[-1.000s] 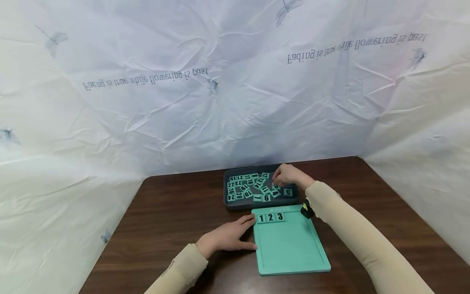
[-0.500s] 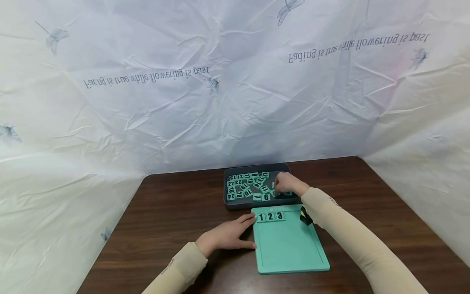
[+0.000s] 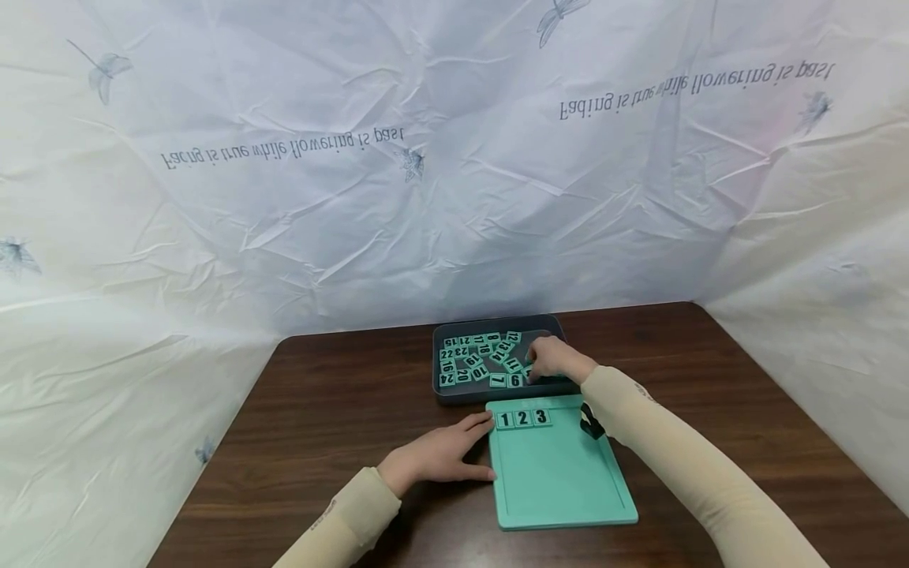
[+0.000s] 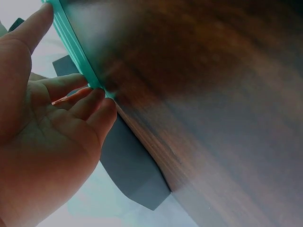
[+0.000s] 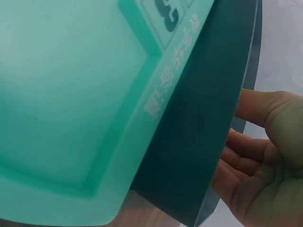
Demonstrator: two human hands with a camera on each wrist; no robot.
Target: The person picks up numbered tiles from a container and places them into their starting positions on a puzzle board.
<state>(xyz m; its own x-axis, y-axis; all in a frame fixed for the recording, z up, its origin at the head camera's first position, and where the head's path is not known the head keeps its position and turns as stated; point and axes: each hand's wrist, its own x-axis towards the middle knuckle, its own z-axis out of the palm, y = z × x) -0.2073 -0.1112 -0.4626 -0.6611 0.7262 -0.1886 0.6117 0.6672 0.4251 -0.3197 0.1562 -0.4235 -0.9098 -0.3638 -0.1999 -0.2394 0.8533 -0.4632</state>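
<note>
In the head view, my left hand (image 3: 440, 455) lies at the left edge of a mint-green board (image 3: 561, 481), thumb and fingers spread along it. The left wrist view shows its fingertips right at the board's side (image 4: 78, 49). Tiles 1 (image 3: 505, 420), 2 (image 3: 523, 419) and 3 (image 3: 542, 417) stand in a row at the board's top left. My right hand (image 3: 557, 359) reaches down into the dark tray (image 3: 458, 398), over a tile partly covered by its fingers. In the right wrist view the tray wall (image 5: 203, 118) hides those fingertips, so I cannot tell whether they pinch it.
Several numbered green tiles lie loose in the tray, including 7 (image 3: 498, 380), 6 (image 3: 515, 380) and 24 (image 3: 447, 380). The tray stands just behind the board on a dark wooden table (image 3: 341, 410). A white printed sheet (image 3: 355, 237) hangs behind and around the table.
My right hand has moved down and slightly nearer within the tray, from near the 9 tile to over the 4 tile. The left hand and the three placed tiles stay put.
</note>
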